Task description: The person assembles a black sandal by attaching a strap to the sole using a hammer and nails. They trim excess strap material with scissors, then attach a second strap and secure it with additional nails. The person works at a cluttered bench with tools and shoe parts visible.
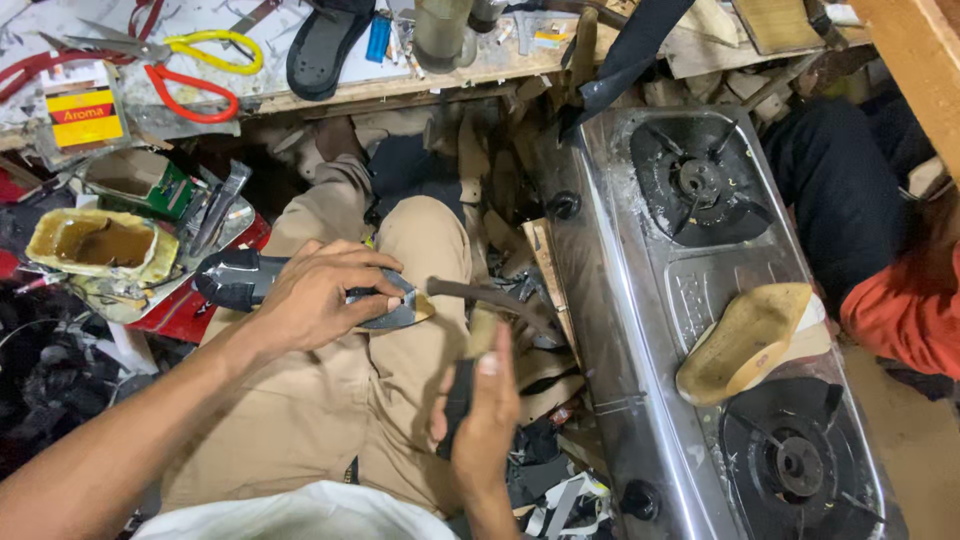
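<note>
The left hand (318,297) is gripping a black shoe (300,288) lying across the lap, fingers wrapped over its upper, just left of the stove (640,330). The right hand (487,413) is closing tightly around a hammer (470,350) handle (its head pointing at the shoe's toe), near the stove's front edge, while a tan sole (745,340) is resting on the stove between its burners

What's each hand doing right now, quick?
Left hand: closed on a black shoe resting on the knee.
Right hand: closed on the handle of a hammer.
</note>
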